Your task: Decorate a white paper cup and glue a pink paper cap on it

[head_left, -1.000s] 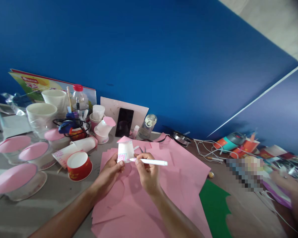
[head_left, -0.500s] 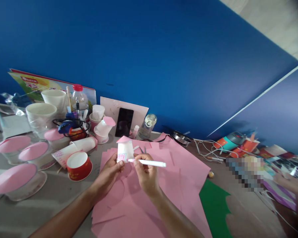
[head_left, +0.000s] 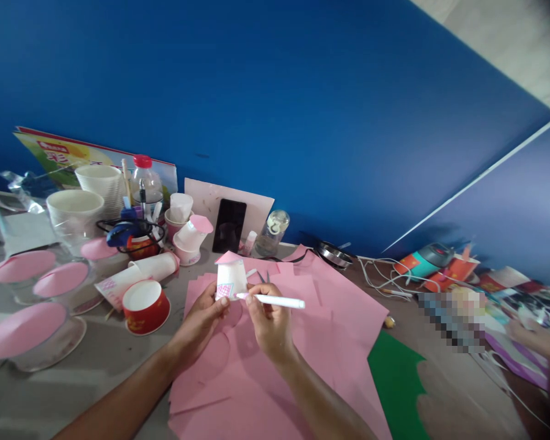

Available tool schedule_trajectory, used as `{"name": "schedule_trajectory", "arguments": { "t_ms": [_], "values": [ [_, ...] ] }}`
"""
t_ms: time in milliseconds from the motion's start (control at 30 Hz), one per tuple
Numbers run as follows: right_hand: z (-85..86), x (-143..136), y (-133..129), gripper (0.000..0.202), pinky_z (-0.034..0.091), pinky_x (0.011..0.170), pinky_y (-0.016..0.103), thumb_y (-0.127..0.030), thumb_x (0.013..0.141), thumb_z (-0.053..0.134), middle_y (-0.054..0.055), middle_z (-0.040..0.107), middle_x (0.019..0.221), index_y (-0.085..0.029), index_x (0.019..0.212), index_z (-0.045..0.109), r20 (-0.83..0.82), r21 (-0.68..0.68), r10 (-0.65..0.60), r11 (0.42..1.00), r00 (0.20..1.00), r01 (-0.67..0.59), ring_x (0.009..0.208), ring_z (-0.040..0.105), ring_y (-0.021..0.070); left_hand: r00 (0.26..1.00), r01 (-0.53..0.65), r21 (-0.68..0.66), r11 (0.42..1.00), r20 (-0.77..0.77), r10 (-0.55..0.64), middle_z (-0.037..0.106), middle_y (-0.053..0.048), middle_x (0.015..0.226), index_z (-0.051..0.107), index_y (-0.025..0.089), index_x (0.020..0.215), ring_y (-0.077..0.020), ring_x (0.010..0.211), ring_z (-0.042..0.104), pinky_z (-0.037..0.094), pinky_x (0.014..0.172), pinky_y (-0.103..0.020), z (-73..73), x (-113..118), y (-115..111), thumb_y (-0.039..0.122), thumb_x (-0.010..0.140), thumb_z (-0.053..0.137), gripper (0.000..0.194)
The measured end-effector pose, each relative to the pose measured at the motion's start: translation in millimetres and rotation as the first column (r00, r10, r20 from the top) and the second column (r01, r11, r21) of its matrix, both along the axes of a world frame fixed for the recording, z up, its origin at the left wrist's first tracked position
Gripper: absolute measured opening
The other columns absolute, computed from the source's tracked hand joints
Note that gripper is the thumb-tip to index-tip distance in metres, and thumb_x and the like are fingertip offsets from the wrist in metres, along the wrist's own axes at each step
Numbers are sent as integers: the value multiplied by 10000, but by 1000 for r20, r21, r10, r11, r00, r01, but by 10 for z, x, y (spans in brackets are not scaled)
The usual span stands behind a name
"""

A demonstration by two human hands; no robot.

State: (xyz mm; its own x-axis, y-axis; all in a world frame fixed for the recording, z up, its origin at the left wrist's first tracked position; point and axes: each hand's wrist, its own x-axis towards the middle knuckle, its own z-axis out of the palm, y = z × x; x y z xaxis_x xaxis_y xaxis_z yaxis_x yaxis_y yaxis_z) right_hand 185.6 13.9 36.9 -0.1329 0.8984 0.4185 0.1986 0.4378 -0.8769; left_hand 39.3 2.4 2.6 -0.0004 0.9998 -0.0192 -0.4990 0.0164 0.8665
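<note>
My left hand (head_left: pixel 211 315) pinches a small white paper cup (head_left: pixel 231 276) near its lower edge. A pink paper cone tops the cup like a roof, and a pink grid with a blue outline is drawn on its side. In my right hand (head_left: pixel 271 324) is a white marker (head_left: pixel 280 300), held like a pen, its pink tip against or very near the cup's lower right side. Both hands are above overlapping sheets of pink paper (head_left: pixel 297 366). Scissor blades (head_left: pixel 263 277) show just behind the right hand.
Pink-topped cups (head_left: pixel 25 330), a red paper bowl (head_left: pixel 146 305) and stacked white cups (head_left: pixel 76 211) crowd the left. At the back stand a phone (head_left: pixel 230 226), a glass jar (head_left: pixel 274 232) and a tape roll (head_left: pixel 334 253). Green paper (head_left: pixel 394 385) lies right; another person's hand (head_left: pixel 536 336) is farther right.
My hands, the cup and the marker stay almost in place; the marker's rear end has shifted very slightly left. The other person's hand at the far right has moved a little.
</note>
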Motion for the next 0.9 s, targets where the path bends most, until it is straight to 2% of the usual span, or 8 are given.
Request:
{"name": "schedule_trajectory", "arguments": {
  "t_ms": [200,333,533,700,800,900],
  "values": [
    [8,-2,13,168,414,527,252,-342,907,548,14,589,676,-199,838,602,-69,-2,-5,1000,998,5,605,564,156,1000,-5,1,1000,-2,5,564,5,742,651,189,1051,-153,655,387,318,638,-280,-10,0,7,502,721,789,476],
    [-1,-3,20,166,437,551,261,-335,906,551,15,584,673,-197,827,601,-59,-2,4,1000,998,-4,638,589,169,1000,-9,-4,1000,-6,9,556,10,733,655,189,1026,-151,653,385,318,630,-278,-4,0,4,507,712,793,468],
    [0,-3,15,144,421,533,252,-319,893,562,4,569,659,-198,821,594,-56,4,3,1000,998,-3,596,554,151,1000,-3,3,1000,-16,3,536,18,722,641,190,1022,-151,658,381,320,638,-281,2,2,-6,514,715,788,470],
    [-14,5,44,236,387,471,231,-423,892,584,-22,533,631,-202,809,567,-191,-79,-47,996,980,33,495,447,106,1000,7,-20,1000,29,-6,530,20,702,643,190,913,-148,653,392,322,636,-281,-29,-12,2,501,732,781,386],
    [2,14,65,294,418,477,239,-495,908,571,-43,515,602,-201,905,584,-278,-119,-83,992,957,51,478,443,104,995,21,-46,999,103,-17,528,16,707,636,183,859,-140,651,403,329,629,-273,-39,-30,13,491,735,786,365],
    [27,16,65,352,523,662,320,-518,949,510,-23,584,636,-200,1080,590,-290,-100,-80,994,954,53,618,578,154,987,38,-48,998,157,-30,525,17,715,646,176,865,-128,641,409,333,606,-264,-44,-43,25,476,736,795,359]
  ]
}}
